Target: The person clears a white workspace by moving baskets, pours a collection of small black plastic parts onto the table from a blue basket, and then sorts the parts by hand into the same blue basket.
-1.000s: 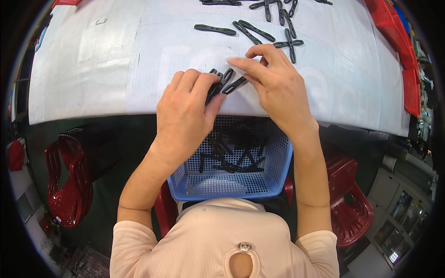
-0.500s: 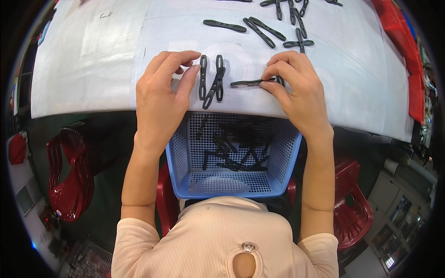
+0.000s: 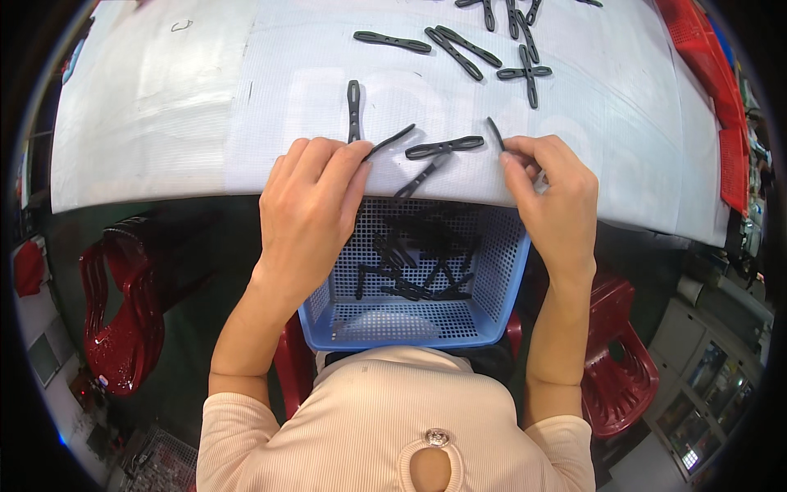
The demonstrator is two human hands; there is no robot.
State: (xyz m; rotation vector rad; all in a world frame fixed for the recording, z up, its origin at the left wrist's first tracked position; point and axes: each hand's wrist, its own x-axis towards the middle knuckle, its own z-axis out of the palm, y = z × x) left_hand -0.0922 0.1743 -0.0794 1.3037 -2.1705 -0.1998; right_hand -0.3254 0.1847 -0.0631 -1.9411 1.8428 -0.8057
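My left hand (image 3: 311,189) is closed near the table's front edge, its thumb and fingers pinching a slim black plastic strip (image 3: 392,140) by one end. Just beyond those fingers a black slotted strip (image 3: 353,107) points away from me. My right hand (image 3: 556,176) grips another black strip (image 3: 495,134) between thumb and forefinger, seen edge-on and tilted. Between the hands a slotted black piece (image 3: 459,144) lies crosswise. Below it, a slightly blurred black piece (image 3: 420,176) slants over the table edge; whether it touches the table I cannot tell.
A blue perforated basket (image 3: 321,328) with several black pieces stands below the table edge, against me. More black strips (image 3: 392,42) are spread over the far side of the white-covered table (image 3: 164,123), some crossed. Red plastic chairs (image 3: 123,328) flank me. Red crates (image 3: 732,164) line the right.
My left hand has moved nearer and taken hold of a strip. My right hand has shifted right and nearer with an upright strip. The pieces between them have moved, one now slanting over the edge.
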